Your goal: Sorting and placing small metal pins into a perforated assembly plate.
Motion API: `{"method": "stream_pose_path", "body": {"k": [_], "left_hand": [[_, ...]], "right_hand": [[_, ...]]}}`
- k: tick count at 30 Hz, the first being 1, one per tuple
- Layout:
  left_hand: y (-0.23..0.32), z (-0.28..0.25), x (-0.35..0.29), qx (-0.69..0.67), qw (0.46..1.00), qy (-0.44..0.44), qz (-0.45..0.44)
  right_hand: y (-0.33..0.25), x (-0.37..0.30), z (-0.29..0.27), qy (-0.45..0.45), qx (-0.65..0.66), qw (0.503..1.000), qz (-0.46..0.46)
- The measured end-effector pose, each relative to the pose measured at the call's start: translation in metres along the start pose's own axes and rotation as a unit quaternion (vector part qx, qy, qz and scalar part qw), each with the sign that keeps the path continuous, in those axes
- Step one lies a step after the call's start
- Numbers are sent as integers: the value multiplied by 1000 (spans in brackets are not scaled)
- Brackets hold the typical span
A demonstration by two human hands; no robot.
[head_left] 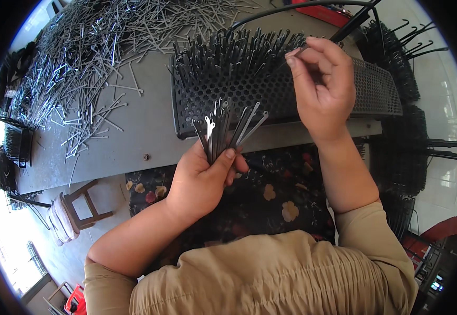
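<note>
My left hand (199, 184) is closed around a bundle of thin metal strips (219, 128), whose flat ends with small holes fan out above the fingers. It is in front of the near edge of a black perforated rack (207, 97). Many dark strips (239, 52) stand upright in the rack's holes, mostly toward its far left and middle. Over the right part of the rack, my right hand (327, 97) is raised with thumb and fingers pinched together. A dark thin metal strip (303, 50) shows at those fingertips; most of it is hidden.
A large loose heap of metal strips (100, 58) covers the left and far side of the grey table (155, 105). A wooden stool (86, 207) stands at lower left. Black racks of hooked rods (409, 142) line the right side. A red object (325, 13) lies at the back.
</note>
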State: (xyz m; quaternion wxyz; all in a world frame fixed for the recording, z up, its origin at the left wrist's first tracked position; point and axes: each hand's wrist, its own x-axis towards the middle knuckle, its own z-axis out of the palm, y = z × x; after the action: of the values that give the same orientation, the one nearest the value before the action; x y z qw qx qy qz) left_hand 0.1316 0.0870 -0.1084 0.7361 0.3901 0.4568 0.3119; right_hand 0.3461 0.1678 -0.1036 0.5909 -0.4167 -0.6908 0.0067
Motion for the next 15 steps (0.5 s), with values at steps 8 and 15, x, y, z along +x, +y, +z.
{"method": "stream_pose_path", "body": {"k": [8,15], "left_hand": [[-2,0,2,-6,1000,15,3],[-9,-1,-1,-65,997,26,41]], "right_hand": [[10,13,4,-69,-130,982,-117],[-29,-8,-7,-81,-88,993,5]]}}
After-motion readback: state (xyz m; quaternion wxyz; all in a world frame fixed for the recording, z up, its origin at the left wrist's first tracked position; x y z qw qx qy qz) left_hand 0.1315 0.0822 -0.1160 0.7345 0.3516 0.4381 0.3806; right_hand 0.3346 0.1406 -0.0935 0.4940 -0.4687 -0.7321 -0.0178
